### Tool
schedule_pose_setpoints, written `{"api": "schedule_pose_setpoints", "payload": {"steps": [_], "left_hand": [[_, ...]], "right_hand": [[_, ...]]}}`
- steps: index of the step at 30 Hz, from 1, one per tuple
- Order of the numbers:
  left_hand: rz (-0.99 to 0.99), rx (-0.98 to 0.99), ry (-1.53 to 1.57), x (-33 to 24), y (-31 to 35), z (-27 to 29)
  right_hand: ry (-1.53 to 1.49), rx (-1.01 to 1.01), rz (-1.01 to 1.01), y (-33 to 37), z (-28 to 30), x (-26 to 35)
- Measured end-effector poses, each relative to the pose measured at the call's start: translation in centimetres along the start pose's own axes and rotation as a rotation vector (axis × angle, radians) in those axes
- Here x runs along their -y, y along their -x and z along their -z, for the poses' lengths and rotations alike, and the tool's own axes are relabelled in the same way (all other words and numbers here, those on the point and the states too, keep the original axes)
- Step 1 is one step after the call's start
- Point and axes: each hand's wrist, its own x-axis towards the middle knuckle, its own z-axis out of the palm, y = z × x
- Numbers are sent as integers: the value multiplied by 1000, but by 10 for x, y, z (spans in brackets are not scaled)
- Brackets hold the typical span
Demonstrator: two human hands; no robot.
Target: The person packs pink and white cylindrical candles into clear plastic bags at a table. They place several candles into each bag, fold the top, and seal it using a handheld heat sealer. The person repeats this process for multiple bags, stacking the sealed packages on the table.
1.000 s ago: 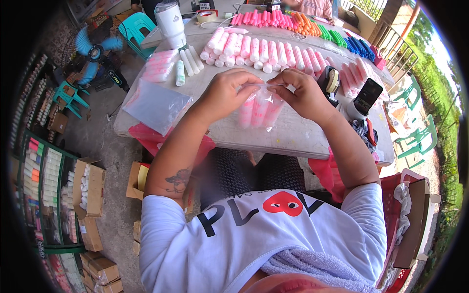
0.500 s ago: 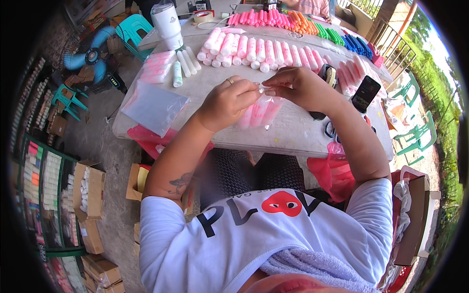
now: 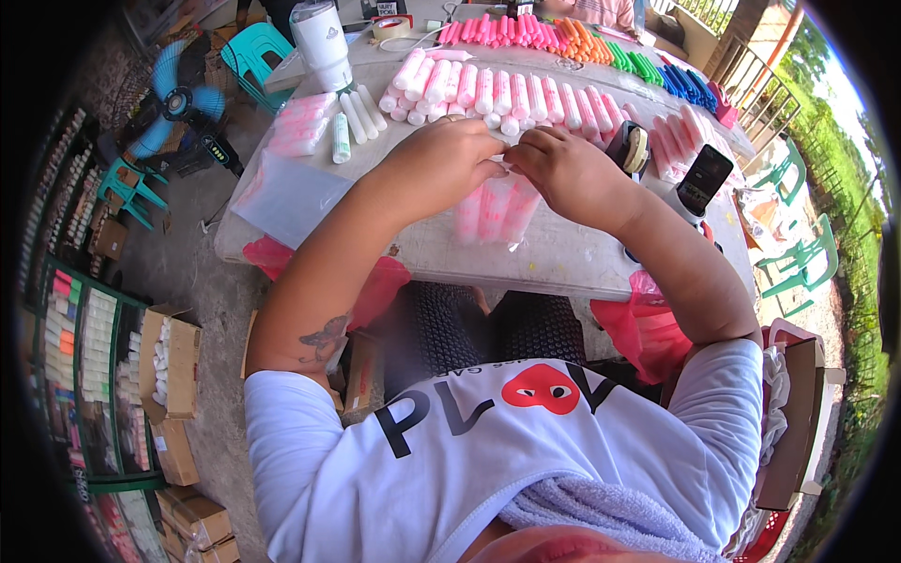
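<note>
A clear plastic bag (image 3: 495, 214) with several pink-and-white candles in it hangs below my fingers at the near side of the table. My left hand (image 3: 449, 161) and my right hand (image 3: 565, 174) meet at its gathered top, both closed on the plastic. The fingertips hide most of the pinched part. Right behind them lies a long stack of pink-and-white candles (image 3: 519, 96). A flat pile of clear plastic bags (image 3: 289, 195) lies beyond my left forearm. Filled bags (image 3: 298, 131) of pink candles are stacked farther left.
White candles (image 3: 358, 117) and a small green-and-white tube (image 3: 341, 139) stand near a tumbler (image 3: 321, 47). On the right are a tape dispenser (image 3: 632, 150), a phone (image 3: 704, 178) and more candle packs (image 3: 674, 141). Rows of coloured candles (image 3: 582, 42) line the back. A fan (image 3: 178, 101) stands left.
Both hands have turned knuckles-up and moved slightly farther over the bag's top, still together on it. My left forearm now covers part of the flat bags. The filled bag has shifted slightly.
</note>
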Motion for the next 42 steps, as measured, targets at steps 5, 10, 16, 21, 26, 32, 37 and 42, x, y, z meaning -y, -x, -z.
{"api": "schedule_pose_setpoints", "payload": {"steps": [5, 10, 16, 21, 26, 32, 37, 42], "left_hand": [[-70, 1, -161, 3, -1, -6], [-150, -86, -189, 12, 8, -10], [-183, -175, -79, 14, 10, -13], [-116, -199, -1, 10, 13, -13], [-15, -193, 82, 13, 15, -14], [-31, -164, -1, 10, 16, -16], [-56, -104, -157, 9, 19, -15], [-203, -71, -346, 5, 25, -8]], "right_hand": [[-15, -1, -6, 1, 4, 4], [9, 13, -109, 6, 11, 4], [-223, -24, -214, 8, 10, 10], [-207, 94, -216, 6, 12, 7], [-50, 35, -137, 9, 1, 7], [-2, 22, -113, 7, 1, 9], [89, 68, -70, 4, 7, 13], [222, 50, 66, 8, 9, 14]]}}
